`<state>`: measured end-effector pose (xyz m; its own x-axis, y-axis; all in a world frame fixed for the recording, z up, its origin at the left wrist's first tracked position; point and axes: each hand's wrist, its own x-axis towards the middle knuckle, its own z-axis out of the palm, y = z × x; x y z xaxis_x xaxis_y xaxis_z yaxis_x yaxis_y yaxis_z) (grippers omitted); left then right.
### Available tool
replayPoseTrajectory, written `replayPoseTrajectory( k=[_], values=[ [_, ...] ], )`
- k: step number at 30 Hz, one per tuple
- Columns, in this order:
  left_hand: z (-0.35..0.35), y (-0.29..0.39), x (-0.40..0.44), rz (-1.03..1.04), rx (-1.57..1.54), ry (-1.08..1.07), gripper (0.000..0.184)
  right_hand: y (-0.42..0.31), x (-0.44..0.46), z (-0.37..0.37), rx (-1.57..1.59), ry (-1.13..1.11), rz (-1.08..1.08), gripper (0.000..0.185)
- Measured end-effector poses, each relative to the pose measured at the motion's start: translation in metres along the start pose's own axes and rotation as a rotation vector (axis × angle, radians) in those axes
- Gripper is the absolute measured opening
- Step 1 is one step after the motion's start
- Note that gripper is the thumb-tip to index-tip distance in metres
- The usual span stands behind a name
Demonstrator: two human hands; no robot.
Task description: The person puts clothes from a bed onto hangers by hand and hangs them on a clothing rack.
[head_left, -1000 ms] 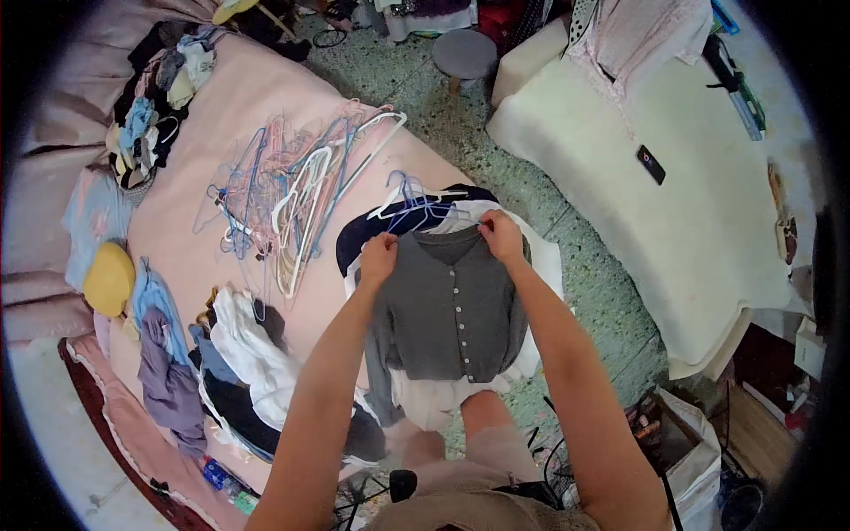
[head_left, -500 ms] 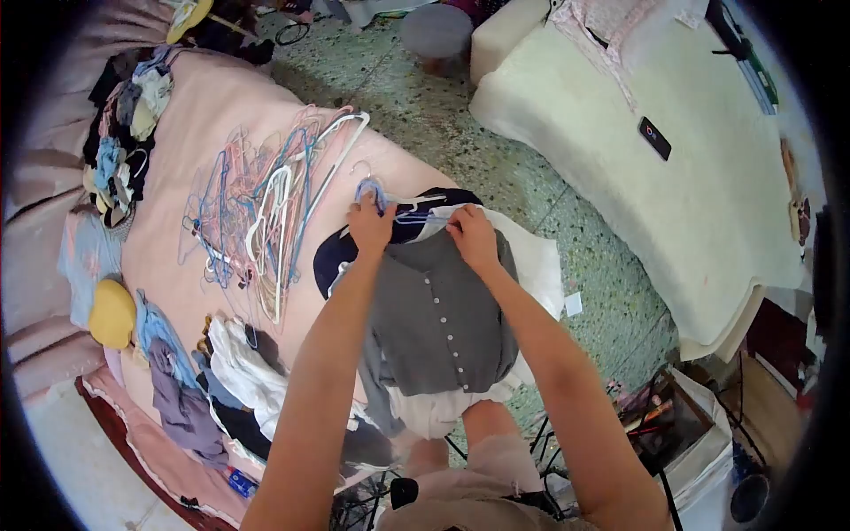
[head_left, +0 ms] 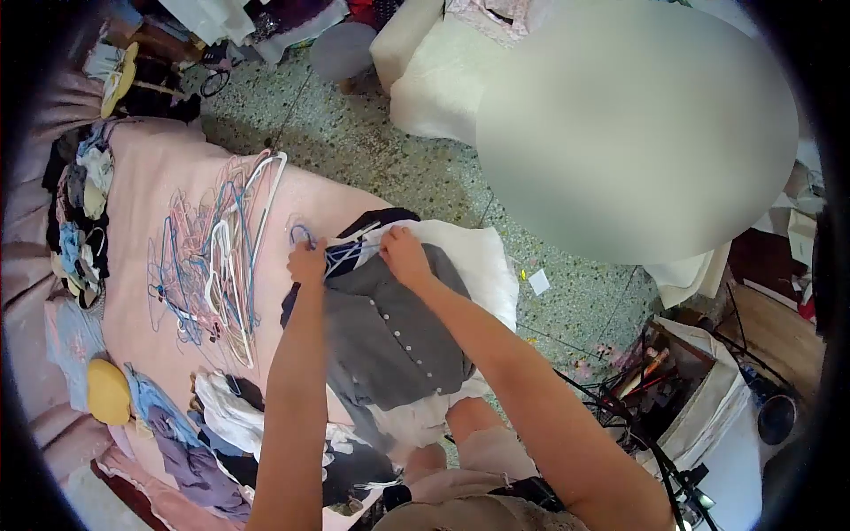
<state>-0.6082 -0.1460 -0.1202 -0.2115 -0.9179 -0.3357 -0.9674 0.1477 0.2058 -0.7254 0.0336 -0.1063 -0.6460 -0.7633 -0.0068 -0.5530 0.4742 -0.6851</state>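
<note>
A dark grey cardigan [head_left: 398, 327] with a row of pale buttons hangs below my hands, over white clothes [head_left: 482, 265] and a navy garment [head_left: 390, 216] at the bed's edge. My left hand [head_left: 307, 263] is closed around blue hangers [head_left: 303, 234] near the cardigan's left shoulder. Pinched at the neckline side, my right hand [head_left: 405, 255] holds a blue hanger bar by the cardigan's collar. Exactly how the fingertips share hanger and cloth is too small to tell.
Tangled hangers [head_left: 221, 257] lie on the pink bed [head_left: 159, 146]. Clothes piles [head_left: 80, 212] and a yellow round item [head_left: 108, 391] line its left side. A grey stool [head_left: 343, 51], a box of items [head_left: 682, 372] and a blurred oval at upper right are in view.
My left hand went from the cardigan's shoulder to the blue hangers. My right hand shifted to the hanger bar. The view has turned, so everything sits further left.
</note>
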Motion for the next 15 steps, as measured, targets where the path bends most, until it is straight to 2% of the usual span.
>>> replayPoseTrajectory(
  k=[1,2,5,6,8,11,12,15],
  values=[
    [0.003,-0.007,0.002,-0.034,-0.081,-0.109,0.044,0.001,-0.003,0.004,0.017,-0.023,0.001,0.015],
    [0.007,-0.012,-0.001,-0.026,-0.087,-0.108,0.044,0.002,-0.008,0.006,0.031,-0.045,0.001,0.016],
    [0.017,-0.02,-0.023,0.115,-0.489,0.001,0.038,-0.005,-0.021,-0.003,0.015,-0.031,-0.004,0.014],
    [0.011,-0.016,-0.037,0.123,-0.497,0.008,0.038,-0.006,-0.025,-0.004,0.008,0.003,-0.009,0.014],
    [-0.006,-0.003,-0.073,0.209,-0.511,0.185,0.039,-0.007,-0.036,-0.019,0.033,-0.005,-0.023,0.015],
    [-0.028,0.001,-0.121,0.176,-0.43,0.144,0.047,-0.012,-0.051,-0.043,0.092,-0.08,-0.088,0.016],
    [-0.02,-0.011,-0.127,0.189,-0.369,0.189,0.05,-0.013,-0.059,-0.05,0.093,-0.117,-0.088,0.016],
    [-0.031,-0.015,-0.166,0.207,-0.461,0.225,0.051,-0.018,-0.084,-0.069,0.082,-0.107,-0.133,0.016]
  ],
)
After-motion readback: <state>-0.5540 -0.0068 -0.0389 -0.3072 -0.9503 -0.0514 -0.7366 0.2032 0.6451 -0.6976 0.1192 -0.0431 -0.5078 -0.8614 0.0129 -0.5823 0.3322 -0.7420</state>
